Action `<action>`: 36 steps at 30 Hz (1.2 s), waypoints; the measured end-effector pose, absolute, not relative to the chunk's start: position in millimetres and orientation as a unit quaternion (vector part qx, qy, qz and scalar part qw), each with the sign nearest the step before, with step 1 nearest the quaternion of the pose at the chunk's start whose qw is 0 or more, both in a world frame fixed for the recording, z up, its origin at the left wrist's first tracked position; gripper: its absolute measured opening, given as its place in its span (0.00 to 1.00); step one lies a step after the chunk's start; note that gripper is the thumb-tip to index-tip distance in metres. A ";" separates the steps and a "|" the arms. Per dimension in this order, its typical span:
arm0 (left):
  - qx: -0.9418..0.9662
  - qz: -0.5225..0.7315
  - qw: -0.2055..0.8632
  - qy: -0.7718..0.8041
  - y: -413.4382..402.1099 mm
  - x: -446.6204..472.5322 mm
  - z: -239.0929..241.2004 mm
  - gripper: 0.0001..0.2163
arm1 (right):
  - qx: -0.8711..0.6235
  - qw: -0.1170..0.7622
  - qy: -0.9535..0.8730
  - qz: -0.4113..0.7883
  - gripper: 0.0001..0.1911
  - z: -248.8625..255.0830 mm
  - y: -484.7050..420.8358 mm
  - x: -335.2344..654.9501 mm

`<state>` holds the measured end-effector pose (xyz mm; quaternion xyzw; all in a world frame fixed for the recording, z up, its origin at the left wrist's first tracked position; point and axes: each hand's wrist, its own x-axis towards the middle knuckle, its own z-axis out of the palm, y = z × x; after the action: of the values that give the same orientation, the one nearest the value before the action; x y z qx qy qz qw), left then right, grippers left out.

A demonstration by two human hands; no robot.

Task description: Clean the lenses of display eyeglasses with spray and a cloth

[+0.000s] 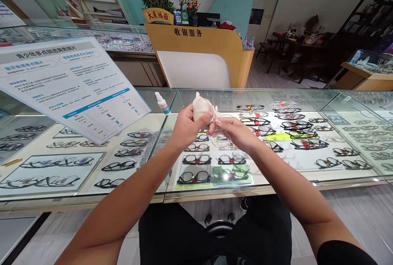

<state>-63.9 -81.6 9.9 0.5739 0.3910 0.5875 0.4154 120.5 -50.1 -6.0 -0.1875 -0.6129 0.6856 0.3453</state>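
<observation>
My left hand (186, 126) is closed around a bunched cream cloth (201, 107), held above a glass display counter (276, 183). My right hand (235, 132) pinches a pair of clear-framed glasses (221, 136) right beside the cloth. One lens hangs below my right fingers. The two hands touch at the fingertips. Inside the counter lie several rows of dark-framed glasses (196, 159).
A small white spray bottle (162, 103) lies on the glass to the left of my hands. A large printed sign (70, 82) leans at the left. A wooden cashier desk (208, 52) stands behind the counter. A further glass case (365, 68) is at the far right.
</observation>
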 end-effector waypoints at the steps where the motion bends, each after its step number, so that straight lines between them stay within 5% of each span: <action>1: 0.566 0.598 0.409 0.393 -83.3 -61.6 9.7 0.24 | -0.189 0.345 -0.619 0.679 0.27 -6.7 -51.0 119.8; 8: 0.502 0.657 0.378 0.417 -76.4 -65.1 -3.7 0.28 | -0.214 0.349 -0.643 0.647 0.28 -6.2 -54.4 119.9; 20: 0.487 0.631 0.490 0.354 -62.5 -75.2 -3.7 0.29 | -0.204 0.426 -0.606 0.640 0.24 -7.1 -39.9 125.5; 36: 0.505 0.640 0.364 0.451 -78.7 -64.1 -3.0 0.24 | -0.204 0.388 -0.616 0.655 0.29 -18.6 -51.2 111.6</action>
<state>-64.1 -78.7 -3.0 0.5049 0.4512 0.6398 0.3635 111.6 -51.2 -18.6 -0.2038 -0.6159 0.6546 0.3882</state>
